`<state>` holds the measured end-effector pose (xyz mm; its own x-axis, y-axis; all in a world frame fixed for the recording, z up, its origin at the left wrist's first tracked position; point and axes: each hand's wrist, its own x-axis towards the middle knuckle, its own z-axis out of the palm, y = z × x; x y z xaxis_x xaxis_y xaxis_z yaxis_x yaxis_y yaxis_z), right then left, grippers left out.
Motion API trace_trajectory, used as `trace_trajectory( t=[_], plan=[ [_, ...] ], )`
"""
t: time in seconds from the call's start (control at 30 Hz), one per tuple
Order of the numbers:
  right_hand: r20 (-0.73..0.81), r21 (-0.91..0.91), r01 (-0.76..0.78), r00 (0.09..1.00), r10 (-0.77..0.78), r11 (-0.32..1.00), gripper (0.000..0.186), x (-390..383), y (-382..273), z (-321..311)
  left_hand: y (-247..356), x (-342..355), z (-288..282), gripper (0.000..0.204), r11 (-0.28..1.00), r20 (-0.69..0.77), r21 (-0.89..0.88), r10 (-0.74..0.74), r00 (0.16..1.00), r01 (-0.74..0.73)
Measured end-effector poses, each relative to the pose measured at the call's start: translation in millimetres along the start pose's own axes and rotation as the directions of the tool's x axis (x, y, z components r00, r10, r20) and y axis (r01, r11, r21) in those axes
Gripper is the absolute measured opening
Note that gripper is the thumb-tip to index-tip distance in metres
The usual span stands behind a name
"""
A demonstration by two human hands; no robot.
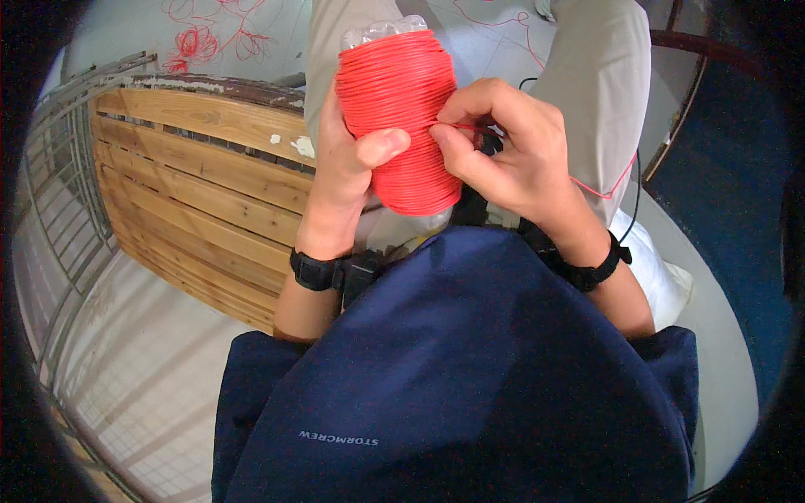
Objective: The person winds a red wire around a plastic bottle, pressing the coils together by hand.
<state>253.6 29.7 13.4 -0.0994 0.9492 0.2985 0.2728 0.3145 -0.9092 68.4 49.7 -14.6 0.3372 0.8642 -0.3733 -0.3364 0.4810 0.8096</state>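
A clear bottle (387,32) wrapped in red cord (402,92) is up over the person's lap. The left hand (345,168) is wrapped around its side. The right hand (516,151) pinches some cord beside it. Wooden slats (205,159) are on the left.

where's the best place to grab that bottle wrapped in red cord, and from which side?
I'd say around the middle of the wrapped bottle, from the left, thumb over the front: it's a stout cylinder whose far end tips left, and the left hand holds it that way. The right side seems less handy, as the right hand pinches the cord there.
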Motion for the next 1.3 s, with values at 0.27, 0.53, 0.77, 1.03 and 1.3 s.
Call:
trace_trajectory(
  t=[0.27, 0.53, 0.77, 1.03, 1.3],
  plan=[
    [0.010, 0.058, -0.085, 0.996, 0.085, 0.995, 0.008, -3, -4, 2, -3, -3, 3, 0.071, 0.998, -0.030, -0.052, 0.030, 0.999, -0.032],
    [0.006, 0.064, -0.071, 0.997, 0.071, 0.995, 0.009, -3, -4, 0, -6, -5, 4, 0.070, 0.994, -0.010, -0.108, 0.011, 1.000, -0.012],
    [-0.019, -0.003, 0.004, 1.000, -0.004, 1.000, 0.012, -1, -2, -1, -6, -8, 8, 0.074, 0.991, -0.020, -0.133, 0.007, 1.000, -0.010],
    [0.047, 0.107, -0.113, 0.993, 0.108, 0.988, 0.019, -1, 3, 0, -7, -8, 3, 0.078, 0.992, -0.017, -0.124, 0.020, 1.000, -0.022],
    [0.056, 0.261, -0.239, 0.971, 0.232, 0.935, 0.032, -4, 14, 0, -14, -4, -5, 0.081, 0.989, 0.051, -0.146, 0.013, 0.999, -0.005]
  ],
)
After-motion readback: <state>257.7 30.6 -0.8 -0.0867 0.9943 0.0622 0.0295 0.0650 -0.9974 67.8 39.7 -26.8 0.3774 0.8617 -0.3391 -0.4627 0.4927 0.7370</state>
